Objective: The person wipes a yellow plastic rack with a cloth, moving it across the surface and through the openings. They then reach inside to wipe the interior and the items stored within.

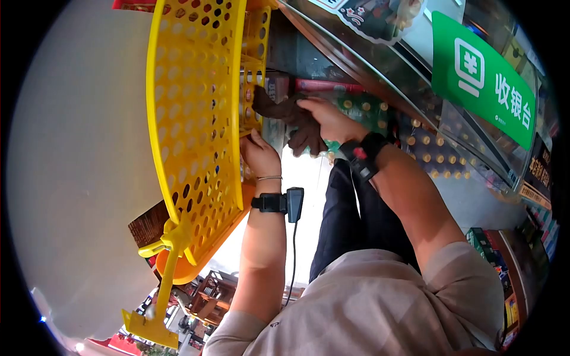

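A dark brown cloth point(288, 111) hangs crumpled from my right hand point(329, 118), which is closed on its upper part. Loose folds of it droop below my fingers and stretch left towards the rack. My left hand point(261, 157) is at the right edge of a yellow plastic rack point(199, 113) with round holes. Its thumb shows against the rack's edge, and the other fingers are partly hidden there. The hand appears to grip that edge.
On the right stands a glass counter with a green sign point(484, 80). Packs of capped bottles point(436, 151) sit on the floor below it, with green bottles point(362, 110) behind my right hand. A wooden chair point(214, 293) shows at lower left, and a cable hangs from my left wrist device point(294, 204).
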A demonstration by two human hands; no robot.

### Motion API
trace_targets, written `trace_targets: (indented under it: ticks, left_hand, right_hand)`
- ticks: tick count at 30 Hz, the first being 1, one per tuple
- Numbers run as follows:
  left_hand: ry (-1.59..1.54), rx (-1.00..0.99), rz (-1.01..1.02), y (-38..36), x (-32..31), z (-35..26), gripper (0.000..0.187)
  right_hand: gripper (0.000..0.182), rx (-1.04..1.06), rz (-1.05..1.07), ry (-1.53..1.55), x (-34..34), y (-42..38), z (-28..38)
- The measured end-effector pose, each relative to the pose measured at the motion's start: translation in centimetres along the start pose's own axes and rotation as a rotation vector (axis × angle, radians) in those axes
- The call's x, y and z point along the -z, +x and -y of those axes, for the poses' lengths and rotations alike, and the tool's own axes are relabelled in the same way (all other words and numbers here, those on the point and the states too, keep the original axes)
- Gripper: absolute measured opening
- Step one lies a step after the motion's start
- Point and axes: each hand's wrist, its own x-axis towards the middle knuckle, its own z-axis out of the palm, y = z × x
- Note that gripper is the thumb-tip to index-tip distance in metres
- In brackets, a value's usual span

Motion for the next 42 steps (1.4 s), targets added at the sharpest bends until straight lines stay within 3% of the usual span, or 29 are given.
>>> trace_targets:
  ticks: [1,4,7,10,14,18,21,25,32,34,37,40,42]
  left_hand:
    - [0.011,0.017,0.006,0.0,-0.1,0.0,0.035]
    - [-0.036,0.026,0.078,0.2,0.3,0.0,0.042]
    - [-0.052,0.06,0.118,0.2,0.9,-0.7,0.037]
    - [-0.041,0.061,0.129,0.2,1.0,-0.9,0.033]
    - [-0.041,0.0,0.088,0.2,0.5,-0.1,0.031]
    - [-0.04,0.0,0.075,0.2,0.3,0.3,0.031]
    - [-0.058,-0.008,0.068,0.0,0.5,0.2,0.031]
    - [-0.011,0.01,0.089,0.1,0.4,0.3,0.032]
    - [-0.09,-0.055,0.042,0.1,-0.1,1.0,0.035]
    - [-0.094,-0.061,0.044,0.2,0.2,0.5,0.036]
    - [-0.012,0.093,0.136,0.2,0.8,-0.4,0.037]
    - [-0.036,0.046,0.088,0.0,0.7,-0.4,0.039]
    - [-0.014,0.037,0.088,0.0,0.6,-0.3,0.04]
  right_hand:
    - [0.024,-0.111,0.062,0.245,0.3,-0.4,1.0]
    - [0.022,0.218,0.061,0.195,-2.0,0.5,3.8]
    - [0.024,0.751,0.069,-0.23,-4.9,2.9,6.2]
    - [0.033,1.009,-0.135,-0.924,-7.4,5.4,8.6]
    - [0.038,0.892,-0.312,-1.631,-9.6,8.5,10.4]
    - [0.035,0.935,-0.323,-1.942,-9.6,10.1,10.7]
    - [0.033,1.201,-0.169,-2.111,-8.6,9.5,10.8]
    - [0.034,1.296,0.152,-1.878,-6.1,9.9,9.9]
    - [0.028,0.881,0.126,-1.548,-6.0,9.5,10.8]
    - [0.028,0.753,0.066,-1.153,-5.3,10.1,11.5]
    - [0.033,0.64,0.01,-0.503,-5.3,8.7,11.3]
    - [0.036,0.719,-0.111,-1.066,-5.8,10.5,10.3]
    - [0.03,0.98,-0.081,-1.499,-6.7,9.3,10.1]
